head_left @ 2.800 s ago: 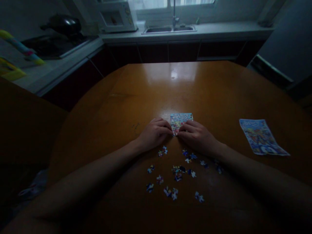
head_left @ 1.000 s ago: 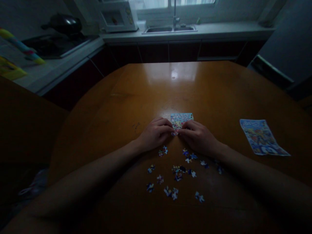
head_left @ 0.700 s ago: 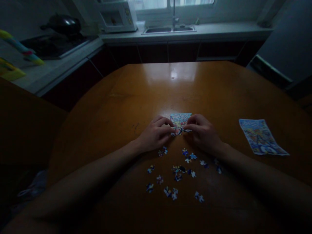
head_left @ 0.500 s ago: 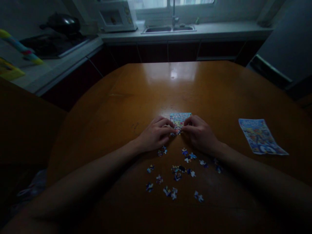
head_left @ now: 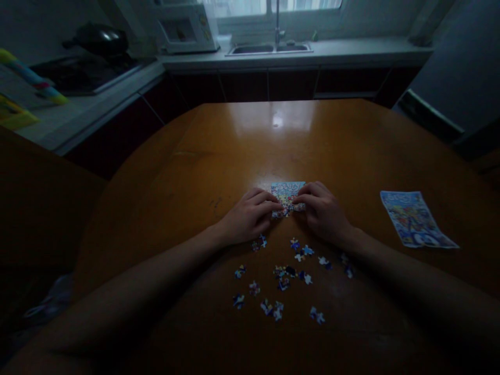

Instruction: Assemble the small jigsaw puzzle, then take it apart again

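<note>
A small partly built jigsaw puzzle (head_left: 288, 194) lies on the brown wooden table (head_left: 242, 140). My left hand (head_left: 248, 216) rests at its left edge with curled fingers pressing on the puzzle's lower part. My right hand (head_left: 324, 211) sits at its right edge, fingers bent and pinched against the puzzle's near side. Whether either hand holds a separate piece is hidden. Several loose puzzle pieces (head_left: 283, 278) are scattered on the table between my forearms, just behind both hands.
A colourful printed picture sheet (head_left: 414, 217) lies flat on the table to the right. Beyond the table runs a counter with a sink (head_left: 269, 48), a microwave (head_left: 187, 28) and a dark pan on a stove (head_left: 97, 41). The room is dim.
My right hand has shifted a little up along the puzzle's right edge. My left hand has stayed at the left edge. The loose pieces lie as before.
</note>
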The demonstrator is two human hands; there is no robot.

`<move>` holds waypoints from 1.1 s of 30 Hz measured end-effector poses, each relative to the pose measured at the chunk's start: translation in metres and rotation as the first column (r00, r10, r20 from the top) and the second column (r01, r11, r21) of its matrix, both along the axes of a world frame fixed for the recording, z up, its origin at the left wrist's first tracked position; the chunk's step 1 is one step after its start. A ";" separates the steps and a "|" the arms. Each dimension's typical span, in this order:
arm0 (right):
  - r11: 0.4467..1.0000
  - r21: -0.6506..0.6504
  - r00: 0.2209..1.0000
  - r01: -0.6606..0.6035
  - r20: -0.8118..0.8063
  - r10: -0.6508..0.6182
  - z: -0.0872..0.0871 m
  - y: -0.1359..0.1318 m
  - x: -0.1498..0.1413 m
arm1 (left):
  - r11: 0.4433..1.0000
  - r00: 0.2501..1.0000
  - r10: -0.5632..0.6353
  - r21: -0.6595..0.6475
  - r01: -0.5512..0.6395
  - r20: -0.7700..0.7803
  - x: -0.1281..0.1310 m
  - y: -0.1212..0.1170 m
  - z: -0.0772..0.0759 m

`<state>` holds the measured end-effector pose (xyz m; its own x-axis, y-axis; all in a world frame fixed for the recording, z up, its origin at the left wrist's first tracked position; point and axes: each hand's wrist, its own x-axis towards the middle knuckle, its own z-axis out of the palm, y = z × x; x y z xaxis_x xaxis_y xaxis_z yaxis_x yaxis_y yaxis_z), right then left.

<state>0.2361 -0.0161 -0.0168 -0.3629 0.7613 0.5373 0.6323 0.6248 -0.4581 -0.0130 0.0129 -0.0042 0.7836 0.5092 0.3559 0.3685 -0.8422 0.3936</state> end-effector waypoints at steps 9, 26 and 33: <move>0.996 -0.028 0.995 -0.081 0.050 0.082 -0.001 -0.004 -0.007 | 1.000 1.000 0.003 0.031 -0.003 -0.009 -0.002 0.002 -0.005; 0.995 -0.053 0.984 0.090 -0.147 -0.097 0.000 0.001 -0.001 | 0.997 0.998 0.064 -0.037 -0.064 0.011 0.000 -0.001 0.004; 0.997 -0.042 0.993 0.058 -0.096 -0.061 -0.003 0.000 -0.003 | 0.997 0.997 0.074 -0.036 -0.073 0.025 -0.001 -0.001 0.005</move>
<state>0.2329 -0.0158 -0.0194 -0.2637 0.8013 0.5371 0.6190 0.5676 -0.5429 -0.0140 0.0117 0.0007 0.7343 0.5775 0.3568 0.4182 -0.7988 0.4325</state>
